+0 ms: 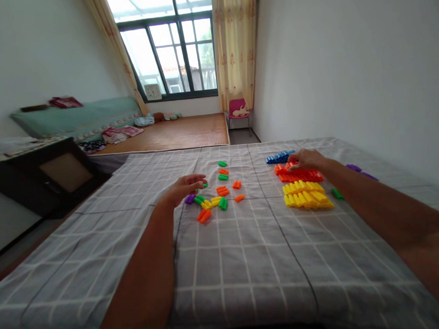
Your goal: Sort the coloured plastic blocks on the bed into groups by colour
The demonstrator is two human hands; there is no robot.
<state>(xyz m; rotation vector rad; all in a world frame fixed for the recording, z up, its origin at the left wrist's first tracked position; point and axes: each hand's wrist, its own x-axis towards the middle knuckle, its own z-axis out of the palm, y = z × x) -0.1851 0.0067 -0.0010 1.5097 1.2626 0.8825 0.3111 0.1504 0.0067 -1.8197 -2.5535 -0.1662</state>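
Note:
My left hand (184,190) hovers low over the left cluster of small tube-like plastic pieces, its fingers stretched forward and apart from the thumb. Just under its fingertips a green piece (205,185) shows in part. Purple (190,199), yellow (215,201) and orange-red (203,215) pieces lie loosely around it. At the right, my right hand (307,158) reaches down onto a stacked row of orange-red pieces (303,175). Its fingertips are bent together at an orange-red piece (289,165) on top of that row. The palm hides part of the row's far side.
Beyond the orange-red row is a blue row (280,157); nearer lies a yellow stack (307,195). Purple pieces (354,167) and a green one (337,193) are partly behind my right forearm. Everything rests on a checked grey cloth (242,261). A wall stands at the right.

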